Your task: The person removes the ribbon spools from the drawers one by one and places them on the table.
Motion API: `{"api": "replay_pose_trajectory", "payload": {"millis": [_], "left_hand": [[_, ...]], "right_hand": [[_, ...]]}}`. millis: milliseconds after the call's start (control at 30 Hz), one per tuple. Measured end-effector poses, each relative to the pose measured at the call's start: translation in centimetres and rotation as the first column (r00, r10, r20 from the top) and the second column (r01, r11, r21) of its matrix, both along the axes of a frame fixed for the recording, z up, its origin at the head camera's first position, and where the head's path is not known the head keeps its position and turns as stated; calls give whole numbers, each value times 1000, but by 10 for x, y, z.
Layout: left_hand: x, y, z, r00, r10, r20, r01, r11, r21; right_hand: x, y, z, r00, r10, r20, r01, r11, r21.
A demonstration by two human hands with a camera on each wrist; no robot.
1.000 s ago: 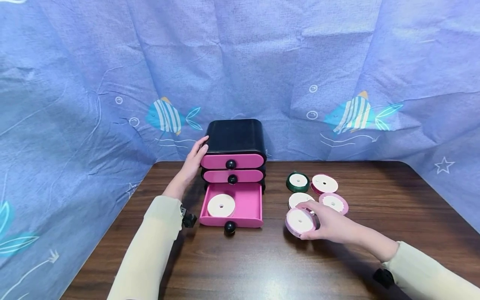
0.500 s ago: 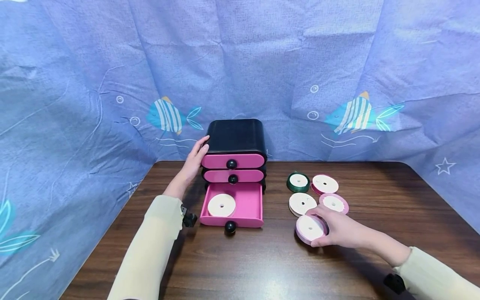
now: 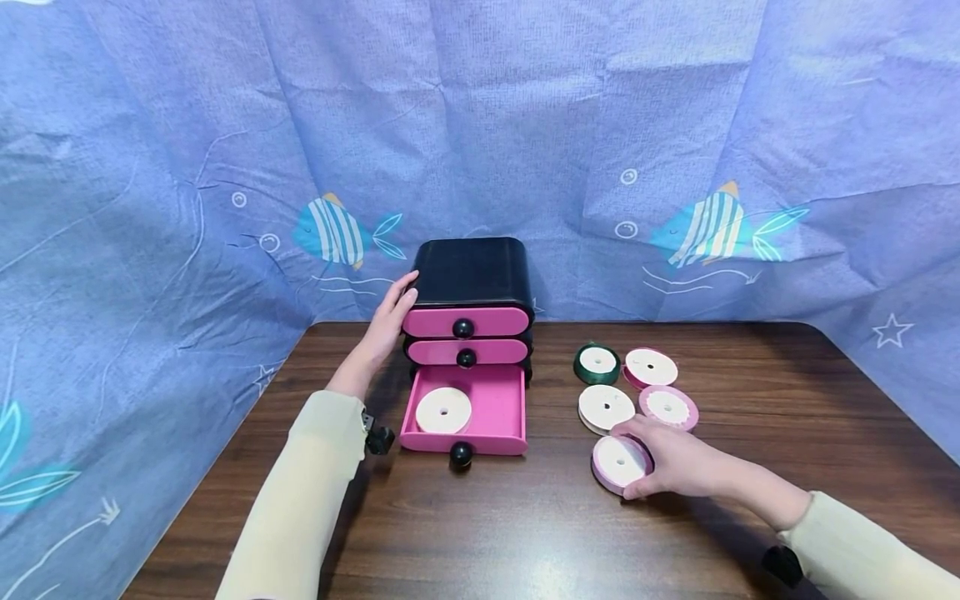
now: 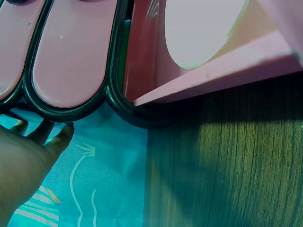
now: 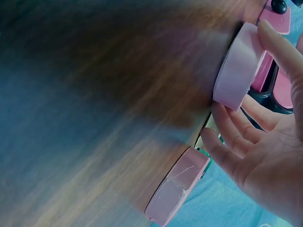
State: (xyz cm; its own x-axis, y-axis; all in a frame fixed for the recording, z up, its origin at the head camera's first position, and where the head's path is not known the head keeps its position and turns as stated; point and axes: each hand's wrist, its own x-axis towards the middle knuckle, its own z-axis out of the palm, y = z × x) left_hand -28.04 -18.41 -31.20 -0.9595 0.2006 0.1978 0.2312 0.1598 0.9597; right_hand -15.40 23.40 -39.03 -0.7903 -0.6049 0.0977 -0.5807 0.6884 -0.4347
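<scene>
My right hand [image 3: 671, 457] holds a pale lilac ribbon spool [image 3: 619, 463] by its rim, thumb on the near side and fingers on the far side. In the right wrist view the spool [image 5: 240, 66] stands close at the table surface between thumb and fingers. My left hand [image 3: 386, 321] rests with extended fingers against the left side of a black drawer cabinet [image 3: 471, 271] with pink drawers. Its fingertips touch the casing in the left wrist view. The bottom drawer [image 3: 498, 404] is pulled out, with a white spool [image 3: 443, 411] lying in its left part.
Behind the held spool lie a white spool [image 3: 604, 408], a pink spool [image 3: 668, 407], a dark green spool [image 3: 597, 364] and a white-faced magenta spool [image 3: 651, 367]. A blue fish-print cloth [image 3: 570, 167] hangs behind the wooden table [image 3: 480, 533].
My right hand has moved the lilac spool a little to the right and nearer to me, uncovering the white spool behind it. The left hand and the drawers stay as they were.
</scene>
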Motion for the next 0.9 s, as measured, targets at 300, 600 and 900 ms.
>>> {"api": "replay_pose_trajectory", "payload": {"millis": [300,600,900], "left_hand": [[-5,-1,-4,1000,6,1,-6,1000,12],[-24,-6,-26,999,25,-45,-26,999,-23],[-8,-3,-6,1000,1,-19,-1,1000,-12]], "right_hand": [[1,0,1,1000,-27,12,27,1000,11],[0,2,10,999,-52,11,52,999,0],[-10,-7,25,997,50,-52,-56,991,-119]]}}
